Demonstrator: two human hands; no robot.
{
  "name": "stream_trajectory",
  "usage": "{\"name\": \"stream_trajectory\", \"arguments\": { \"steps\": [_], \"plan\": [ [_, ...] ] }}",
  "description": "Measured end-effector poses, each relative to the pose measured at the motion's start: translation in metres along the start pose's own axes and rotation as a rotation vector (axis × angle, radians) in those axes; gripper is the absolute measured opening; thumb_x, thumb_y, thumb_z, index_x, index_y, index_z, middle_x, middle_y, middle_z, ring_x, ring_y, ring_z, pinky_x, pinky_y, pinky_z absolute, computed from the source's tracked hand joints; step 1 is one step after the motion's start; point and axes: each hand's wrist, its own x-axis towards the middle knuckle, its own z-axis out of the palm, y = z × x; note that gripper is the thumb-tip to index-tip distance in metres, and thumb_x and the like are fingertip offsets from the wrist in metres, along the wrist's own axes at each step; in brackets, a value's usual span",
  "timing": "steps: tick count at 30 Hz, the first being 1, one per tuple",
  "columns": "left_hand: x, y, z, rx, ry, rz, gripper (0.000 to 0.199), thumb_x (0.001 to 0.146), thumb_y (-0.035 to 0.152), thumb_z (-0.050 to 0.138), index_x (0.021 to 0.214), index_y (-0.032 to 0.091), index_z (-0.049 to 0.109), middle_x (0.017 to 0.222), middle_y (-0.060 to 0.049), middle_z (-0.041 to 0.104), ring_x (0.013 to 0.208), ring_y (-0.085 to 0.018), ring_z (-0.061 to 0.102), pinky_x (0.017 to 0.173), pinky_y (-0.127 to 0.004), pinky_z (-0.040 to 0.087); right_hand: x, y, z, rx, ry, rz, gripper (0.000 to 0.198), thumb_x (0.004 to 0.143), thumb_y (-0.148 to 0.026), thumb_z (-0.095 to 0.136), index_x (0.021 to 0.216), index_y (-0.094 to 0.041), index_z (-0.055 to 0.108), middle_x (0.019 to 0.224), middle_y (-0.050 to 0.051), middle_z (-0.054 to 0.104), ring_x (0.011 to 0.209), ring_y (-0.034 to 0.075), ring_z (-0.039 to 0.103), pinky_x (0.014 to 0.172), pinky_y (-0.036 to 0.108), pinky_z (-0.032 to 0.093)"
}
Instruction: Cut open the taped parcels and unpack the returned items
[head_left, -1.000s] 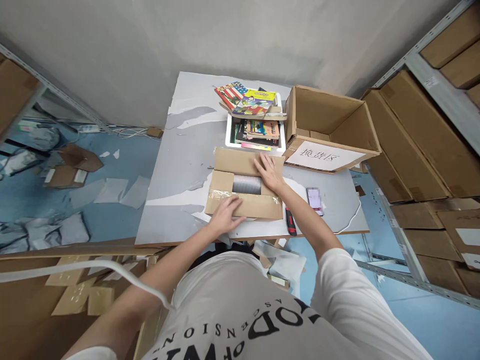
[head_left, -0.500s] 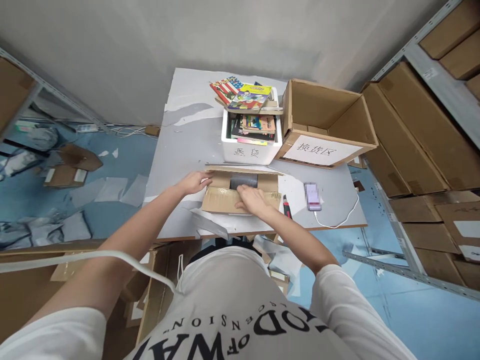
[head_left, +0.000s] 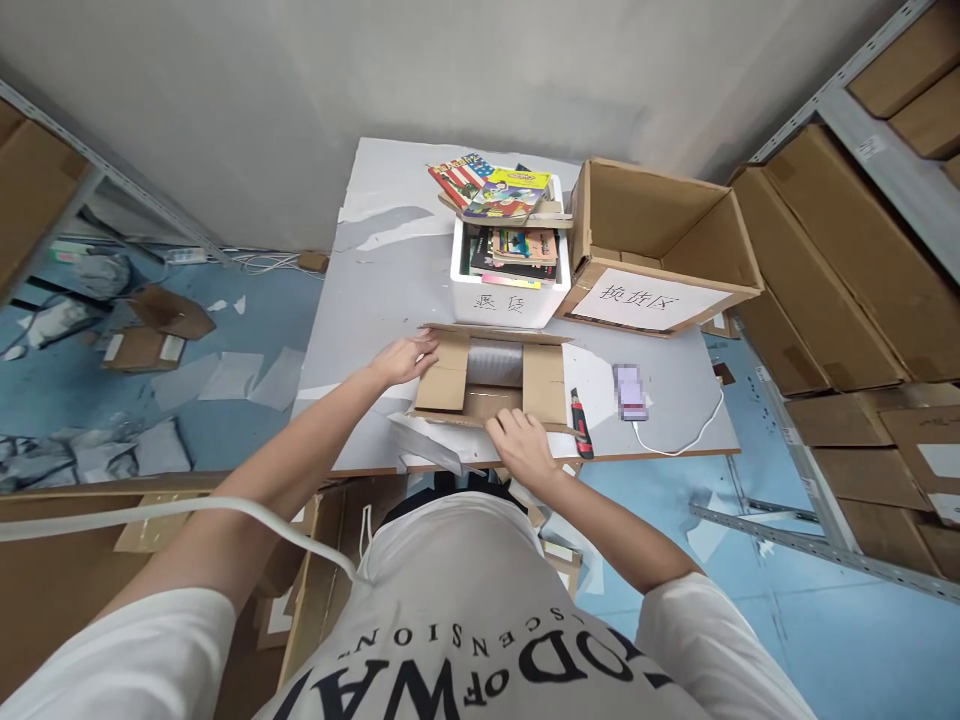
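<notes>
One carton point(head_left: 442, 375) is now baring more inside: my right fingers point(head_left: 508, 417) are clasping its near flap point(head_left: 450, 417), my left fingers point(head_left: 426, 345) touching its far-left corner, closure unclear.

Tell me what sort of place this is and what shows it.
Probably a storeroom or parcel-handling area: cardboard boxes fill the metal shelving on the right, and a utility knife lies beside a partly opened carton on the table.

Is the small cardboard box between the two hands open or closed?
Partly open: the box has its far flap and near flap opened, but both side flaps lie inward, leaving a gap between.
</notes>
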Motion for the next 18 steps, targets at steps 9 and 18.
{"name": "stream_trajectory", "arguments": {
  "steps": [9, 18],
  "plan": [
    [-0.019, 0.060, -0.001, 0.205, 0.022, -0.102, 0.094, 0.067, 0.074, 0.054, 0.133, 0.007, 0.046, 0.135, -0.024, 0.050, 0.127, -0.038, 0.043, 0.110, -0.056, 0.015, -0.011, 0.019, 0.022, 0.367, -0.026, -0.052, 0.038, 0.095, -0.022, 0.034, 0.127, -0.020, 0.055, 0.124, 0.010, 0.060, 0.115, 0.019, 0.056, 0.098, 0.032, 0.047],
    [0.021, 0.122, 0.005, 0.207, -0.262, 0.278, 0.022, 0.079, 0.034, 0.056, 0.074, 0.020, 0.073, 0.082, -0.013, 0.073, 0.085, -0.027, 0.068, 0.085, -0.039, 0.043, 0.081, 0.065, -0.014, -0.072, -0.482, -0.167, 0.025, 0.084, -0.013, 0.052, 0.097, -0.016, 0.073, 0.098, 0.013, 0.072, 0.094, 0.025, 0.068, 0.082, 0.035, 0.047]
  ]
}}
